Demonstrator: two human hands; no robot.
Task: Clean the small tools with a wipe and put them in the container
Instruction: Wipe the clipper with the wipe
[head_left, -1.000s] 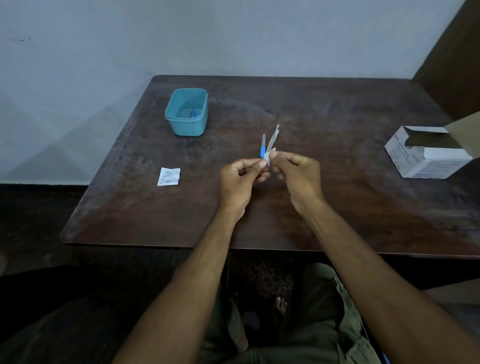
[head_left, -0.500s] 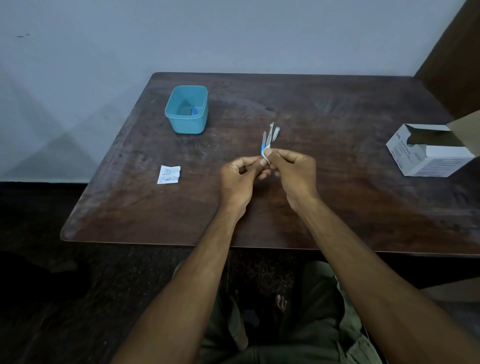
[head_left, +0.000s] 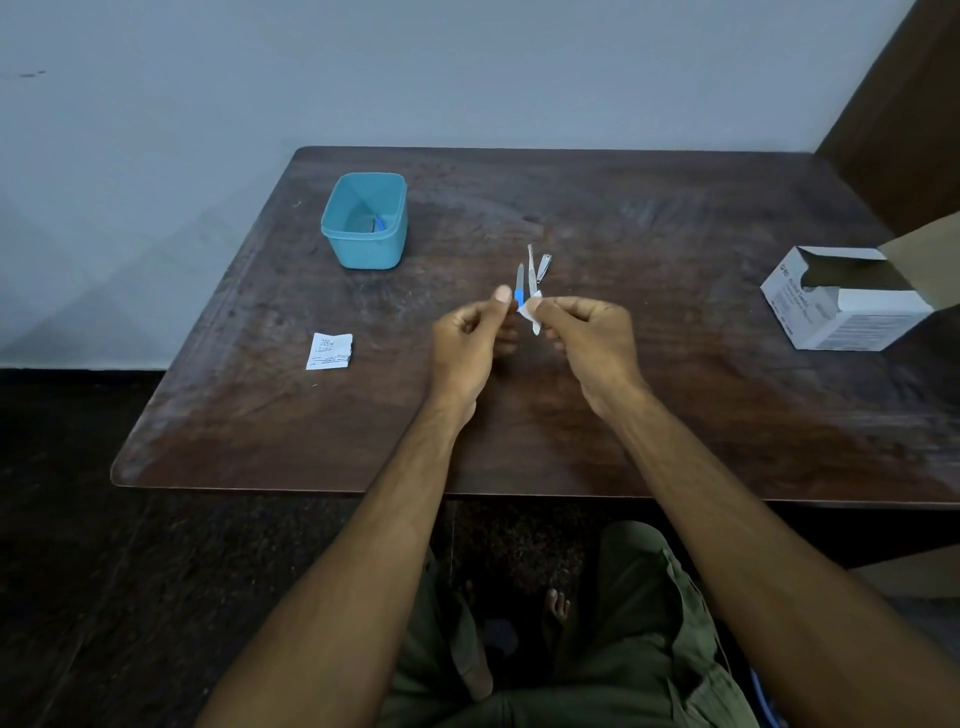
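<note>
- At the middle of the dark wooden worktop (head_left: 675, 415): two bare hands, raised just above the surface, close together.
- Left hand (head_left: 470, 348): grip curled, thumb up; it appears to pinch the blue-handled tool (head_left: 519, 291) at its lower end, though the exact contact is hard to make out. The tool points away from the person, metal tip uppermost.
- Right hand (head_left: 592, 343): grip closed, fingertips pinching a small white wipe (head_left: 532, 312), which sits against the blue handle.
- Slim metal tool (head_left: 531, 265) and nail clipper (head_left: 543, 266): just beyond the hands, side by side; whether they lie on the worktop or are held cannot be told.
- Teal container (head_left: 363, 244): far left part of the worktop, well apart from the hands, open-topped, one small blue item (head_left: 381, 223) inside.
- Torn white sachet (head_left: 329, 352): flat on the worktop, left of the hands, nearer the person than the container.
- White cardboard box (head_left: 852, 306): right edge of the worktop, flap open.
- Below the worktop edge: olive trousers (head_left: 649, 649), a bare foot (head_left: 557, 605) on the dark floor.
</note>
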